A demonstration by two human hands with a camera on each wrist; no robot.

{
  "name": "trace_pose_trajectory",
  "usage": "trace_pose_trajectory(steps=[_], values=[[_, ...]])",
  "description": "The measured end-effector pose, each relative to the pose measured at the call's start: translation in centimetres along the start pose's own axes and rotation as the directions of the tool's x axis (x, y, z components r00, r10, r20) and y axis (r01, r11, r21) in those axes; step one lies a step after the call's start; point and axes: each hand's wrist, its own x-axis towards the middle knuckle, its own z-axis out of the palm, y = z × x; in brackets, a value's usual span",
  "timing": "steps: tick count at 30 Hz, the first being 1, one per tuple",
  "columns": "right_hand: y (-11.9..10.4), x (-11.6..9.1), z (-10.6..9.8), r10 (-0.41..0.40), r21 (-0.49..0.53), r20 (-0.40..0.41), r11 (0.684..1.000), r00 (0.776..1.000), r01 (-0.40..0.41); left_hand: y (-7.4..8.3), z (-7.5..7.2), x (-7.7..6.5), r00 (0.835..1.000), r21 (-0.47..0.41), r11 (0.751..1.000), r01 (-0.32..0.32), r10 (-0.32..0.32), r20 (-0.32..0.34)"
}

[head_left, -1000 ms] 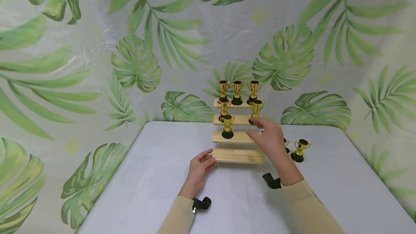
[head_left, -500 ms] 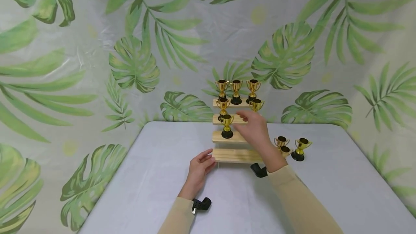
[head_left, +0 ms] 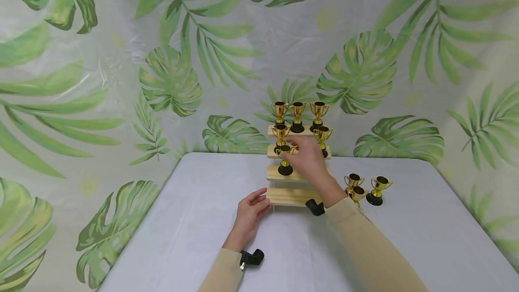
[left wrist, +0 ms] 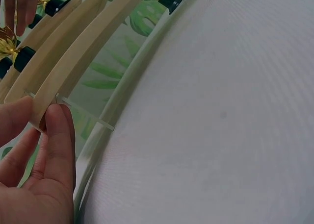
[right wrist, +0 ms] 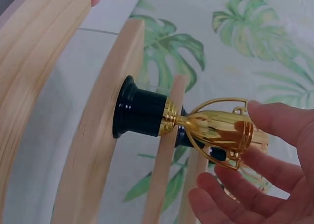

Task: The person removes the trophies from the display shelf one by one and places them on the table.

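Observation:
A small gold trophy with a black base (head_left: 285,170) stands on the second-lowest tier of a wooden stepped stand (head_left: 288,196), near its left end. In the right wrist view, my right hand (right wrist: 265,170) has its thumb at one handle of this trophy (right wrist: 218,128) and a finger at the other, pinching it near the rim. Its base sits against the plank. My left hand (head_left: 248,213) holds the left end of the lowest plank, thumb on one side and fingers on the other, as the left wrist view shows on the plank (left wrist: 78,62).
Three trophies (head_left: 298,118) stand on the top tier. Below them, trophies stand at the left (head_left: 280,135) and right (head_left: 323,137) of the second tier. Several more, including an outer trophy (head_left: 379,190), stand on the white table (head_left: 170,238) right of the stand.
My right hand has moved left from the right side of the stand to the trophy on the second-lowest tier, its fingers coming around the rim. My left hand has stayed on the plank.

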Motion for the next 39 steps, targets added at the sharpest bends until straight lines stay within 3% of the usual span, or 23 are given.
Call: trace_pose_trajectory(steps=[14,39], values=[[0.1,0.4,0.4,0.001,-0.065,0.005,0.998,1.0,0.0,-0.2,0.0,-0.2,1.0,0.003,1.0,-0.005,0.005,0.006],[-0.7,-0.6,-0.3,0.011,-0.066,0.007,0.998,1.0,-0.01,0.2,0.2,-0.5,1.0,-0.009,1.0,-0.01,0.01,-0.004]])
